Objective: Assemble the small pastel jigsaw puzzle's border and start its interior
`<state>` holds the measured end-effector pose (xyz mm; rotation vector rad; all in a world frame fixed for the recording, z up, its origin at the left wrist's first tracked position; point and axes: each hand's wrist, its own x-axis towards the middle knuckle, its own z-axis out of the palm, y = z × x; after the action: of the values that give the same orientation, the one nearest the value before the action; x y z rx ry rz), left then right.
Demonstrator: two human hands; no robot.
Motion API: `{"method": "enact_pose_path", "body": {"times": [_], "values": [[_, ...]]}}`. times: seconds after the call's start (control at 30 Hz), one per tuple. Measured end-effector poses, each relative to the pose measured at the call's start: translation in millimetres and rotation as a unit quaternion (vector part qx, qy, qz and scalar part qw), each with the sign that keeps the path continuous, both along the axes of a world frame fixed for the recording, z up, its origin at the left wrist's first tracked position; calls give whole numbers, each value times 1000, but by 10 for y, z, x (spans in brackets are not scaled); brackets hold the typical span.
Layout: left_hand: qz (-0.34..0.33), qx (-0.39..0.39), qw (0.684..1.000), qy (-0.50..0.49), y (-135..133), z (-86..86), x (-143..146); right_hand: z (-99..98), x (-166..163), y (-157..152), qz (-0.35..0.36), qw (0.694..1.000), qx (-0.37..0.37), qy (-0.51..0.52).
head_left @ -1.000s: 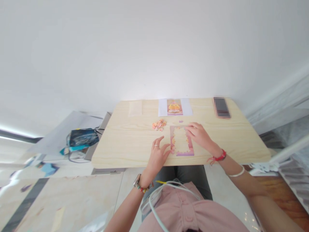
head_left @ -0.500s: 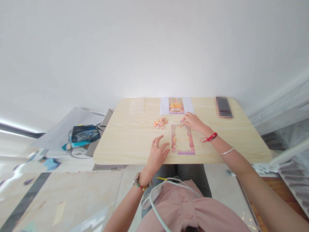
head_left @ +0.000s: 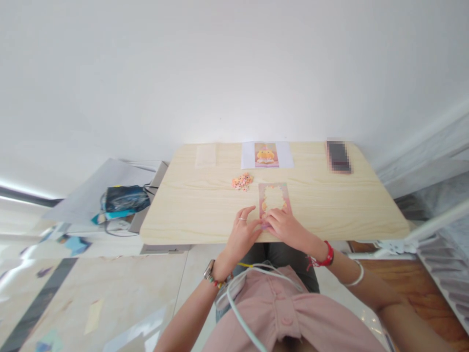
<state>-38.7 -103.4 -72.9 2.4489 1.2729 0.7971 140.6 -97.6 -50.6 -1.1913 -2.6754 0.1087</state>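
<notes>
A jigsaw puzzle (head_left: pixel 261 196) lies near the table's front edge, its pink and purple border joined around a bare centre. My right hand (head_left: pixel 285 228) is over its lower part, fingers pinched at the bottom left corner on a small purple puzzle piece (head_left: pixel 264 225), mostly hidden by the fingertips. Just left of that corner is my left hand (head_left: pixel 242 233), fingers apart, with the thumb tip close to the piece; nothing shows in its grasp. A heap of loose puzzle pieces (head_left: pixel 242 182) sits up and left of the puzzle.
A printed reference picture (head_left: pixel 266 155) on white paper lies at the table's back. To its left is a pale, see-through sheet (head_left: pixel 205 156); a pixelated dark device (head_left: pixel 339 156) lies back right. A box with a dark packet (head_left: pixel 126 199) stands left of the table (head_left: pixel 190 215).
My right hand has come from the puzzle's top edge down to its bottom left corner, bringing the small purple piece. My left hand has shifted slightly right, toward it.
</notes>
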Motion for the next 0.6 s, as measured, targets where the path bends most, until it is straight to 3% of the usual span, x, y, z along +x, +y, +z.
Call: {"method": "enact_pose_path", "body": {"times": [0.33, 0.6], "values": [[12, 4, 1000, 0, 14, -13, 35, -43, -43, -12, -25, 999, 8, -17], [13, 0, 1000, 6, 13, -13, 40, -127, -42, -43, -31, 999, 11, 38]]}}
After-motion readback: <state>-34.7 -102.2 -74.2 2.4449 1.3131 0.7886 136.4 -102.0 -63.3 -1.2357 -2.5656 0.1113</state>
